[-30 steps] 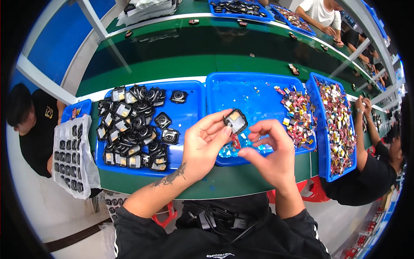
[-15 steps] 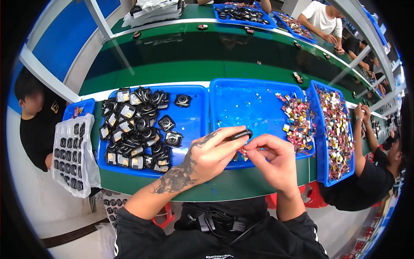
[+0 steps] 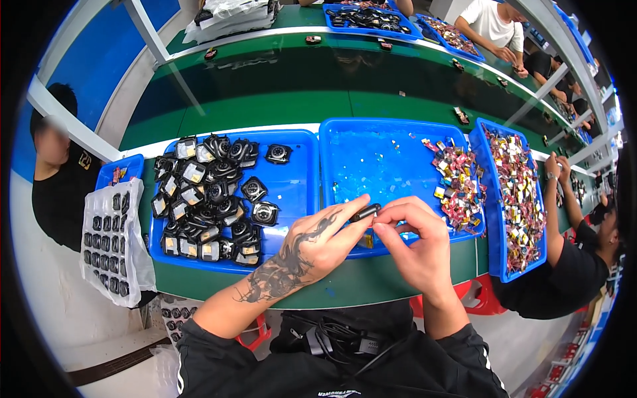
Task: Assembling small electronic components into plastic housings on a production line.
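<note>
The left hand [image 3: 317,247] grips a black watch case [image 3: 366,212] edge-on, long axis rising rightward; the right hand [image 3: 421,244] pinches closed beside it, contents unclear.

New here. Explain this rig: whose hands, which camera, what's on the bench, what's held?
No robot: these are a person's two bare hands, seen from above by a fisheye camera on their head, so straight edges bend near the rim. The left hand holds a small black case. The right hand's thumb and finger meet beside it; whatever they pinch is too small to tell. On the green bench, the left blue tray carries piled black cases, the middle tray and right tray small multicoloured parts.
</note>
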`<state>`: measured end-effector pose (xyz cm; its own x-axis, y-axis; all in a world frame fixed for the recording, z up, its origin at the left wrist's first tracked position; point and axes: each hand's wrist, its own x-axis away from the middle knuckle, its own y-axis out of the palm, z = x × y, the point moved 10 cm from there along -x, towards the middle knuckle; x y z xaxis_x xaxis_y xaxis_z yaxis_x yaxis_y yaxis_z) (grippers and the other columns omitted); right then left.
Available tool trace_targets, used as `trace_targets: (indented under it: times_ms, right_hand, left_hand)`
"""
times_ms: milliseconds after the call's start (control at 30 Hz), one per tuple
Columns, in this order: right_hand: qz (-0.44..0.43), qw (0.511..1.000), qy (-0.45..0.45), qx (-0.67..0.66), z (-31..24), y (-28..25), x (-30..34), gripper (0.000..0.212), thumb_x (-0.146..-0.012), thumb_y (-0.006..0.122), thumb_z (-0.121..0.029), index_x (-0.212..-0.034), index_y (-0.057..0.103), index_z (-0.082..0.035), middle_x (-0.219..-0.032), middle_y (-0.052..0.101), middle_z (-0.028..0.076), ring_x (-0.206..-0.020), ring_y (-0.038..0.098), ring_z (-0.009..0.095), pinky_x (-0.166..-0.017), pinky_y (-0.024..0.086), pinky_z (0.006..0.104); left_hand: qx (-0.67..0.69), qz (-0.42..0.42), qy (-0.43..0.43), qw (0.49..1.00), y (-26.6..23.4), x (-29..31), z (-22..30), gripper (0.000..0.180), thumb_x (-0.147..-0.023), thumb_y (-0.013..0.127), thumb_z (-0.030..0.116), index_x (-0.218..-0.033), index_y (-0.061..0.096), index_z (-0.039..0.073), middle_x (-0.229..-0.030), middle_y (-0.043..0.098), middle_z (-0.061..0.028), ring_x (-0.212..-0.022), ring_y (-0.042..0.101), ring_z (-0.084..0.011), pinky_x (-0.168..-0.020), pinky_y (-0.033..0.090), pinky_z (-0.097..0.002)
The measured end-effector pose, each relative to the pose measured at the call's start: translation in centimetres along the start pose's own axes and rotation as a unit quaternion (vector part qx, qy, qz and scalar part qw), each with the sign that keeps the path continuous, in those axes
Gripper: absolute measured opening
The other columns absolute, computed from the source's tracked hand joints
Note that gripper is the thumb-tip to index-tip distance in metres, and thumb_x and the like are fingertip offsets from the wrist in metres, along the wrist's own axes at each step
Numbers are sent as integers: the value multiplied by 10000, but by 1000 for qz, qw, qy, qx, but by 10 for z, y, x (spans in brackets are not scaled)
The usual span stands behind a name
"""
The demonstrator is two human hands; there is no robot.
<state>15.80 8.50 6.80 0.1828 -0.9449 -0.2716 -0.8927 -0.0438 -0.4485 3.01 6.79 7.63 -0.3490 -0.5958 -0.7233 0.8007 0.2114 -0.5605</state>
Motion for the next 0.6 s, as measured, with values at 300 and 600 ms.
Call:
trace_targets:
  times_ms: [300,600]
  right_hand:
    - [8,884,193,-426,53,17,17,110,-962,581,-131,-961,597,-22,-971,608,43,-859,567,96,-723,472,238]
    - [-11,980,126,-150,38,-6,4,77,-871,691,-61,-899,678,10,-860,649,27,-787,592,77,-641,477,216]
  left_hand:
    - [376,-27,-348,858,29,24,-46,175,-857,660,-21,-1025,707,-23,-1044,682,-139,-885,692,-178,-733,576,-266]
    - [134,-19,-151,979,7,0,-16,172,-805,711,-2,-977,707,-5,-1030,691,-130,-840,707,-251,-704,577,-303]
